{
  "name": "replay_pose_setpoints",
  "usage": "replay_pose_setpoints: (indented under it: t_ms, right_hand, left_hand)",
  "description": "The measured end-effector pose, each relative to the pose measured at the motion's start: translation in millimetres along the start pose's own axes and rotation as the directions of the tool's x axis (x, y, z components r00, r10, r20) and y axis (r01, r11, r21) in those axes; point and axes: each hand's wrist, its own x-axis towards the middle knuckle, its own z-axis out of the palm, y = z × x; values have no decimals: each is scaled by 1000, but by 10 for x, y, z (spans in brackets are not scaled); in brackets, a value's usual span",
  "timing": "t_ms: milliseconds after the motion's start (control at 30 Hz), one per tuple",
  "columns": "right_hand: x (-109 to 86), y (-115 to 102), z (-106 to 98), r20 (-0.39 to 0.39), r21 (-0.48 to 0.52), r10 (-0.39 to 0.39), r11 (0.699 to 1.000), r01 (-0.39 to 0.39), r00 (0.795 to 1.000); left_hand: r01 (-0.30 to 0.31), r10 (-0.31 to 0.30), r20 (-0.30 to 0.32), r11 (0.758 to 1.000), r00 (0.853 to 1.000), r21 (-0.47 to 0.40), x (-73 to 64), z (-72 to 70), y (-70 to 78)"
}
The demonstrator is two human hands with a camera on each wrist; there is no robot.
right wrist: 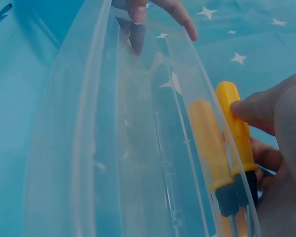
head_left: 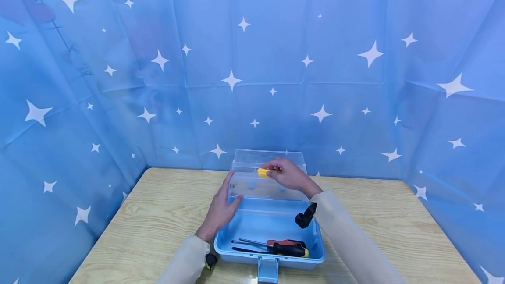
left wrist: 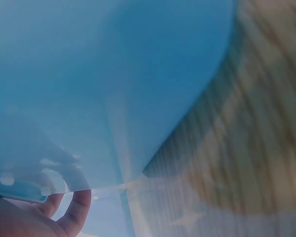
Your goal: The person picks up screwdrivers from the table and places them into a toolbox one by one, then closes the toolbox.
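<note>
A blue toolbox [head_left: 256, 222] stands open on the table, its clear plastic lid [head_left: 244, 187] raised at the back. My left hand [head_left: 218, 211] holds the lid's left edge, thumb on the inner side and fingers outside. My right hand [head_left: 289, 174] pinches a screwdriver by its yellow handle [right wrist: 237, 131]. The screwdriver is right by the lid, whose plastic shows a second orange-yellow handle shape like a reflection. In the left wrist view, curved fingers [left wrist: 76, 212] show low at the left, partly through translucent plastic.
Inside the box's front lie a black-and-yellow screwdriver [head_left: 289, 250], a red-and-black handle [head_left: 289, 243] and a thin black tool [head_left: 252, 250]. A blue latch [head_left: 268, 271] hangs at the front. The wooden table [head_left: 165, 205] meets a starry blue curtain [head_left: 276, 56] behind.
</note>
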Motion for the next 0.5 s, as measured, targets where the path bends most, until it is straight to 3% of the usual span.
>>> replay_pose_setpoints:
  t_ms: [500]
  right_hand:
    - [-4,31,-7,30,-9,-8,1000,8,1000]
  left_hand:
    - [4,-4,6,1000,1000,-2,-1,-4,1]
